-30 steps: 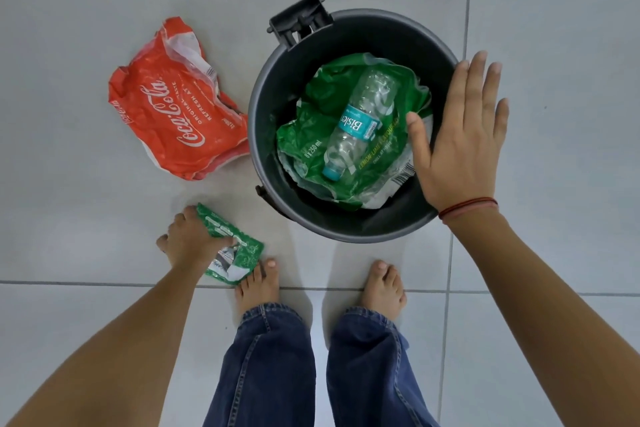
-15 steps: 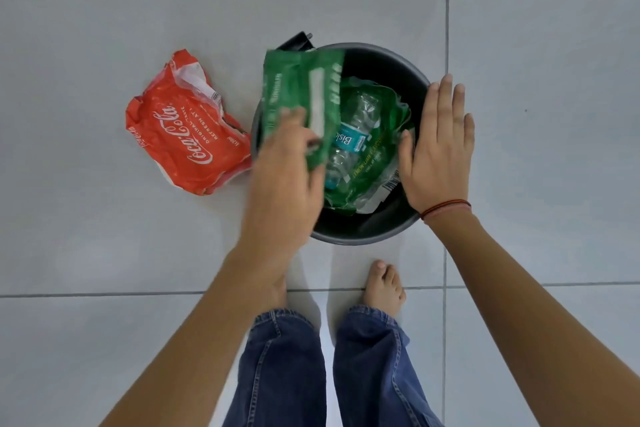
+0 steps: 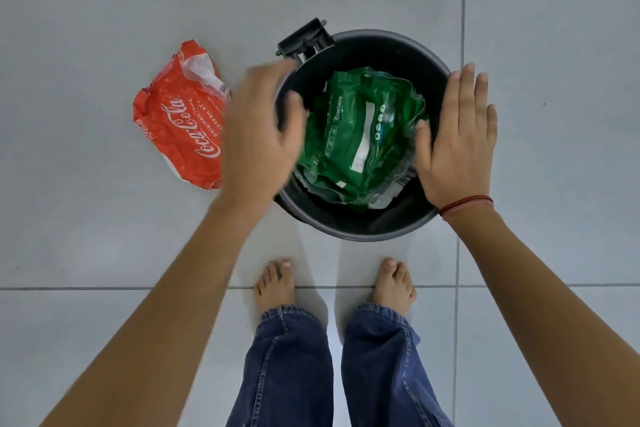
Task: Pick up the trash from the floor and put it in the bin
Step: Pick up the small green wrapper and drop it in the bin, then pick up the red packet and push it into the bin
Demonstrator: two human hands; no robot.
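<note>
A round black bin (image 3: pixel 360 230) stands on the tiled floor in front of my bare feet. Inside it a small green packet (image 3: pixel 353 128) lies on top of a larger crumpled green wrapper (image 3: pixel 408 104). My left hand (image 3: pixel 263 128) hovers over the bin's left rim, blurred, fingers spread and empty. Over the right rim is my right hand (image 3: pixel 457 142), flat and open, holding nothing. A crumpled red Coca-Cola wrapper (image 3: pixel 183 118) lies on the floor just left of the bin, partly hidden by my left hand.
A black hinge bracket (image 3: pixel 304 40) sticks out from the bin's far-left rim. Pale grey floor tiles (image 3: pixel 86 201) surround the bin on all sides. My feet (image 3: pixel 277 288) and jeans legs are directly below the bin.
My left hand lifted the green packet from the floor by my foot, carried it over the bin and let go. The packet now lies inside, covering the bottle. The right hand stayed by the rim.
</note>
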